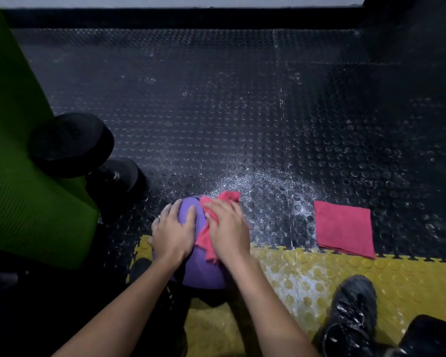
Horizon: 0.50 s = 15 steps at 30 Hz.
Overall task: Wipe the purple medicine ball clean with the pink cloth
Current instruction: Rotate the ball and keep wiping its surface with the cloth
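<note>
The purple medicine ball (200,270) sits on the floor right in front of me, at the seam of black and yellow matting. My left hand (173,231) lies flat on its upper left side, fingers spread and straight. My right hand (228,228) presses the crumpled pink cloth (206,240) against the ball's top right; cloth ends stick out above the fingers and below the palm. Most of the ball's top is hidden under both hands.
A second pink cloth (345,229), folded flat, lies on the black studded floor (216,112) to the right. Wet spray marks glisten between them. A green mat (18,176) and a black dumbbell (72,145) stand at left. A black shoe (353,313) rests on the yellow mat (306,279).
</note>
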Tool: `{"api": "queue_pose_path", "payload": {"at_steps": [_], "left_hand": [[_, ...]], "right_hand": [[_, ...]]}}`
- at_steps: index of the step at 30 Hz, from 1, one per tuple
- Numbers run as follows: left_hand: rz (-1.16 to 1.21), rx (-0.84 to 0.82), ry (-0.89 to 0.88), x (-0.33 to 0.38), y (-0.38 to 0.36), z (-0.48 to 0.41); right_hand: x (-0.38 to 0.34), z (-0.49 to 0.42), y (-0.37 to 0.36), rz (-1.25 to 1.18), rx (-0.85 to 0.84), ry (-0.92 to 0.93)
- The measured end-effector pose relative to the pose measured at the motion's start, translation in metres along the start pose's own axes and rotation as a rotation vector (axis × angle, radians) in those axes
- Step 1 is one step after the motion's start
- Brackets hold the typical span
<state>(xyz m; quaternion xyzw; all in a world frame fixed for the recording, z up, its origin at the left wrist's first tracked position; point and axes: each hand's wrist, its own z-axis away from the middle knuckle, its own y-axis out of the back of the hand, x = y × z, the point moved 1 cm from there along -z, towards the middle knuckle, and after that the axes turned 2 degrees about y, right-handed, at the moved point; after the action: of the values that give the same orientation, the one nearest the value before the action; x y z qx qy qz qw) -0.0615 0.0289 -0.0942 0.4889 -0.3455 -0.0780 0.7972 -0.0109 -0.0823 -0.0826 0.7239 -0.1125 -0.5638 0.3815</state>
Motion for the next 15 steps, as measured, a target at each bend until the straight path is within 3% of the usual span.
{"api": "queue_pose_path", "payload": {"at_steps": [3,5,9,13,15], "left_hand": [[-0.027,0.022,-0.022,0.001,-0.003,0.007],[-0.004,0.021,-0.002,0.001,-0.003,0.005],[0.037,-0.005,0.020,0.004,0.000,-0.003],[0.005,-0.022,-0.038,0.007,0.001,-0.002],[-0.015,-0.030,-0.049,0.007,0.000,0.001]], "right_hand": [[-0.009,-0.036,0.000,0.033,-0.181,0.000],[-0.007,-0.024,-0.002,0.015,-0.068,0.020],[0.026,0.066,-0.011,-0.131,0.336,-0.018],[0.036,0.074,-0.013,-0.165,0.380,-0.062],[0.023,0.040,-0.004,-0.086,0.225,-0.032]]}}
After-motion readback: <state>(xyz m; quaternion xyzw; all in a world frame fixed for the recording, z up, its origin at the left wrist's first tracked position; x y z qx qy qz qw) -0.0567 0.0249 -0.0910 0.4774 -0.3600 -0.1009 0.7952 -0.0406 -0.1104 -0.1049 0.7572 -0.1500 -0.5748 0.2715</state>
